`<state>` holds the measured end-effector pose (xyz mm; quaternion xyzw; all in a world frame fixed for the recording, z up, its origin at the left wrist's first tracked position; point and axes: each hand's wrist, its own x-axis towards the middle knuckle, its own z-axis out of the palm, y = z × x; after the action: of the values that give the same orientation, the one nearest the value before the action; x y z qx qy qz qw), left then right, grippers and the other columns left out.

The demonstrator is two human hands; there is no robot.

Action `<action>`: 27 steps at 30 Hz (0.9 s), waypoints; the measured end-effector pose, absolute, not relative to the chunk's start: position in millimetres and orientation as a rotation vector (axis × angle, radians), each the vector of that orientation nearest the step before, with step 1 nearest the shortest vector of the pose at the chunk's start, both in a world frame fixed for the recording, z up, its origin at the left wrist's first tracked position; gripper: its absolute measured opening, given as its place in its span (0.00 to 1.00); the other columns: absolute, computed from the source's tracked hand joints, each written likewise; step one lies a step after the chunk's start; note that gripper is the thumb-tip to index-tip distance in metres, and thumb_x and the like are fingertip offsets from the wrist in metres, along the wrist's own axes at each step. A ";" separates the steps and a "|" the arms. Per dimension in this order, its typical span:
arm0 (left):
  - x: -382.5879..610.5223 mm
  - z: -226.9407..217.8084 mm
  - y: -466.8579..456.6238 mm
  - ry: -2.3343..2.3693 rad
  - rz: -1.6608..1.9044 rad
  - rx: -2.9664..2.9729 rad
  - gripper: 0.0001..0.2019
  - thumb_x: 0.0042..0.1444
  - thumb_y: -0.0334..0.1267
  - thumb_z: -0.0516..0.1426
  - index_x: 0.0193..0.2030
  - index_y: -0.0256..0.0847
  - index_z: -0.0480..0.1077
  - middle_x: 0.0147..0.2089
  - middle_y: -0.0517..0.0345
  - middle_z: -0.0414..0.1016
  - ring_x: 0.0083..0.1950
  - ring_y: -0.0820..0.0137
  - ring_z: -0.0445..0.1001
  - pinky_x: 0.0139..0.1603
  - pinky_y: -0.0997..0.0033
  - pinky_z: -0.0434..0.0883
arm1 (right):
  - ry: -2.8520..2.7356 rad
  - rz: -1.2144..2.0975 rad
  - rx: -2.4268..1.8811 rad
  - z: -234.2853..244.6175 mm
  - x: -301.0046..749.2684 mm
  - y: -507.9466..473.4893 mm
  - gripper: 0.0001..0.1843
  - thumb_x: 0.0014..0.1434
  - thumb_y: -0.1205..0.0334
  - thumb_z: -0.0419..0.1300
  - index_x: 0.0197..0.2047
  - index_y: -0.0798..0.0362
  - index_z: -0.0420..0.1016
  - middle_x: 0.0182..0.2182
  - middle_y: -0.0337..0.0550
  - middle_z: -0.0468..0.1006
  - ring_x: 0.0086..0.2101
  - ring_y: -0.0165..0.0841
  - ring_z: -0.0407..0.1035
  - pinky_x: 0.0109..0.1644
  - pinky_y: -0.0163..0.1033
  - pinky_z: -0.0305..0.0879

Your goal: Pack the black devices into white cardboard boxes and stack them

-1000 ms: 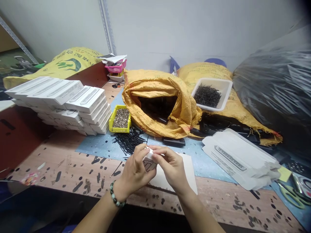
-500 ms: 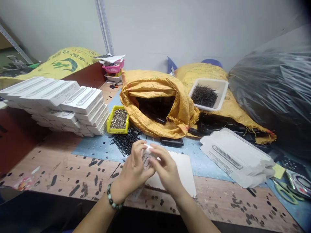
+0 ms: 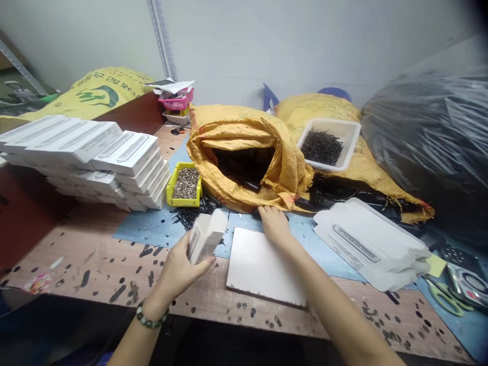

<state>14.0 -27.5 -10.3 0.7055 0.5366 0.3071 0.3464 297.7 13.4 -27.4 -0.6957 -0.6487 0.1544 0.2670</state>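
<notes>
Left hand [image 3: 176,272] pinches white carton [image 3: 208,235], projecting from grip toward 1 o'clock. Right hand [image 3: 273,223] partly covers black casing [image 3: 256,214]; closure indeterminable.

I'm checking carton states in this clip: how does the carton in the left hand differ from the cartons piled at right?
The held carton is folded into a box; the piled cartons are flat. The held carton tilts in the left hand's grip, while the piled cartons lie on the bench. Both are white.
</notes>
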 end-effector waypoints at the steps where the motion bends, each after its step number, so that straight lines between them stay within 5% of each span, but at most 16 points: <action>1: 10.4 -13.7 -27.0 1.478 0.718 1.920 0.22 0.50 0.44 0.61 0.51 0.41 0.66 0.49 0.50 0.75 0.43 0.60 0.77 0.40 0.62 0.76 | -1.749 0.404 -1.889 -24.6 300.6 15.6 0.16 0.51 0.75 0.54 0.43 0.57 0.71 0.41 0.56 0.76 0.46 0.47 0.67 0.52 0.51 0.61; 5: 11.2 -28.8 -24.1 1.615 0.666 2.243 0.15 0.47 0.37 0.61 0.43 0.39 0.70 0.60 0.45 0.68 0.54 0.54 0.72 0.52 0.53 0.73 | -1.500 0.505 -1.578 -9.9 271.1 9.4 0.32 0.56 0.64 0.55 0.62 0.51 0.49 0.45 0.50 0.72 0.44 0.41 0.70 0.47 0.45 0.67; 7: 14.9 -29.3 -21.9 1.579 0.722 2.283 0.16 0.47 0.35 0.60 0.44 0.38 0.69 0.60 0.44 0.68 0.56 0.55 0.71 0.53 0.54 0.72 | -1.318 0.668 -1.286 -5.0 240.8 3.8 0.35 0.58 0.60 0.56 0.63 0.48 0.42 0.44 0.48 0.72 0.42 0.38 0.71 0.45 0.44 0.69; 10: 10.1 -19.6 -18.9 1.584 0.836 2.224 0.21 0.48 0.33 0.60 0.51 0.40 0.67 0.60 0.47 0.67 0.54 0.59 0.72 0.50 0.61 0.74 | -1.376 0.779 -1.126 -3.4 202.4 -1.1 0.30 0.57 0.57 0.60 0.59 0.48 0.53 0.47 0.48 0.70 0.47 0.39 0.69 0.51 0.46 0.66; 13: -13.6 -9.3 -19.6 1.765 0.788 1.993 0.20 0.49 0.40 0.60 0.49 0.40 0.67 0.50 0.50 0.74 0.47 0.60 0.75 0.44 0.63 0.74 | -1.660 0.679 -1.178 -7.8 190.3 -2.6 0.19 0.61 0.58 0.56 0.55 0.49 0.63 0.54 0.49 0.67 0.54 0.39 0.63 0.58 0.48 0.60; 18: -42.9 -14.1 -25.4 1.714 0.399 1.563 0.21 0.45 0.47 0.63 0.45 0.39 0.70 0.41 0.52 0.78 0.42 0.58 0.76 0.40 0.63 0.72 | -2.300 0.436 -1.415 -30.8 190.8 -2.1 0.07 0.60 0.69 0.56 0.42 0.54 0.73 0.41 0.48 0.74 0.41 0.39 0.68 0.46 0.44 0.65; 22: -31.7 -21.0 -19.3 1.564 0.489 1.444 0.20 0.45 0.45 0.62 0.44 0.36 0.70 0.43 0.51 0.77 0.44 0.59 0.75 0.43 0.64 0.72 | -2.531 0.285 -1.453 -48.0 179.7 3.2 0.08 0.60 0.72 0.55 0.33 0.54 0.75 0.36 0.49 0.74 0.39 0.39 0.66 0.45 0.44 0.62; 27: -34.3 -16.8 -13.1 1.604 0.607 1.678 0.22 0.47 0.42 0.60 0.51 0.42 0.68 0.43 0.56 0.77 0.42 0.62 0.75 0.40 0.67 0.71 | -2.422 0.265 -1.477 -30.4 197.4 10.2 0.08 0.63 0.68 0.54 0.36 0.52 0.74 0.36 0.45 0.76 0.37 0.37 0.66 0.45 0.42 0.61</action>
<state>-34.3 -13.1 -16.8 0.6518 0.6230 0.2357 0.3627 197.4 10.2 -30.4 -0.5128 -0.8410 0.0920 0.1460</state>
